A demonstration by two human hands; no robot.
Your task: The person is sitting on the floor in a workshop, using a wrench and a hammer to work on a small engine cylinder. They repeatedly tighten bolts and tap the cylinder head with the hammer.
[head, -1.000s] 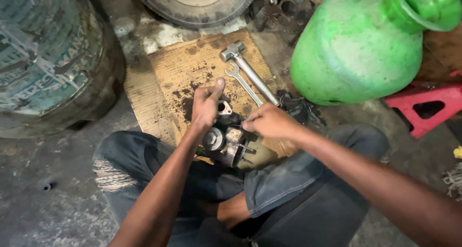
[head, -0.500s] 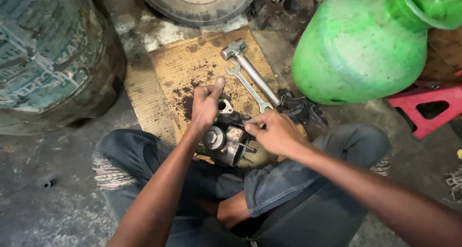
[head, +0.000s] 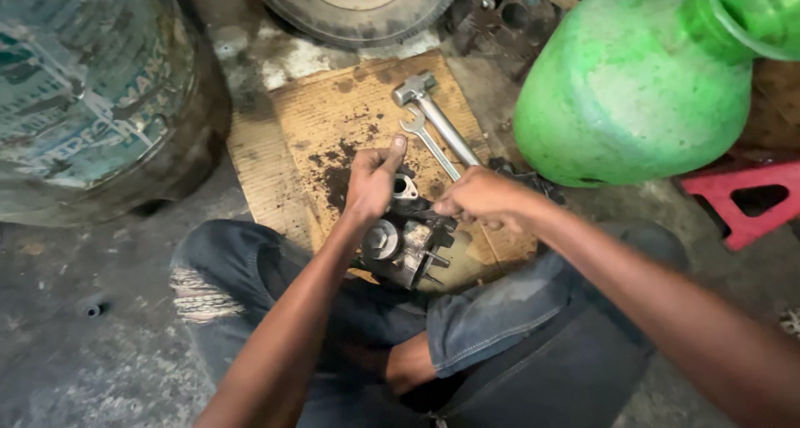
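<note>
Person sat cross-legged on a grimy floor, both hands on a small greasy engine part (head: 404,243) at centre of frame, just above the knees. The part rested at the near edge of a sheet of cardboard (head: 292,136), prob laid down to catch oil & grit, since dark stains spread over its middle.

Left hand (head: 372,182) clamped down over the top of the part, thumb sticking up, apparently to steady it. Right hand (head: 483,199) was closed into a fist at the part's right side, fingers pinched on something small; couldn't tell if it was a tool or a bit of the part itself. Hands were close together, w/ only the part between them.

Just above the hands on the cardboard lay a hammer (head: 433,111) & a spanner (head: 429,140), side by side, handles angled toward the right hand, so within easy reach.

Upper right of frame: big green plastic jug (head: 633,86), tipped on its side. Below it at right edge, a red stand (head: 742,199). Top centre: a tyre (head: 358,3). Upper left: a large worn drum (head: 92,86), well apart from the work
</note>
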